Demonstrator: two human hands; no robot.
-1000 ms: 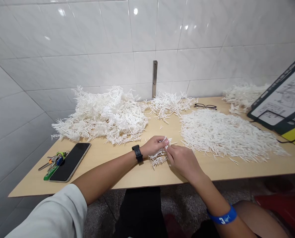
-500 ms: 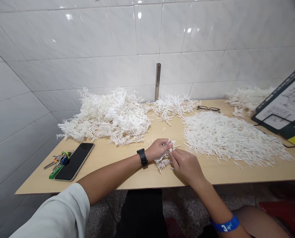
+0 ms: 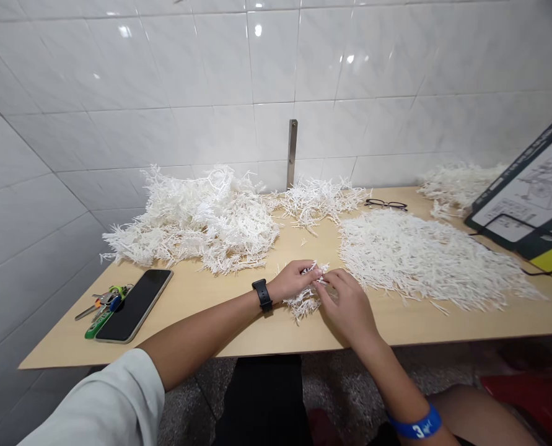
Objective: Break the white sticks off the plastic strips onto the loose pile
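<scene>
My left hand (image 3: pixel 295 280), with a black watch on its wrist, is closed on a small clump of white branching strands (image 3: pixel 302 303) above the table's front part. My right hand (image 3: pixel 345 297) meets it from the right, thumb and forefinger at the clump's edge; what lies between those fingertips is too small to make out. Behind my left hand rises a large tangled heap of white strands (image 3: pixel 205 217). To the right lies a flat spread of short white pieces (image 3: pixel 424 257). A smaller tangled pile (image 3: pixel 319 199) sits near the wall.
A phone (image 3: pixel 134 305) and keys (image 3: pixel 103 301) lie at the table's left. Glasses (image 3: pixel 386 204) rest behind the flat spread. A printed box (image 3: pixel 531 192) leans at the right, before another white pile (image 3: pixel 456 183). A metal bar (image 3: pixel 292 152) stands against the tiled wall.
The fingers of my right hand have shifted slightly at the clump, and a thin strand that stuck out to the right no longer shows. The whole view has moved a little.
</scene>
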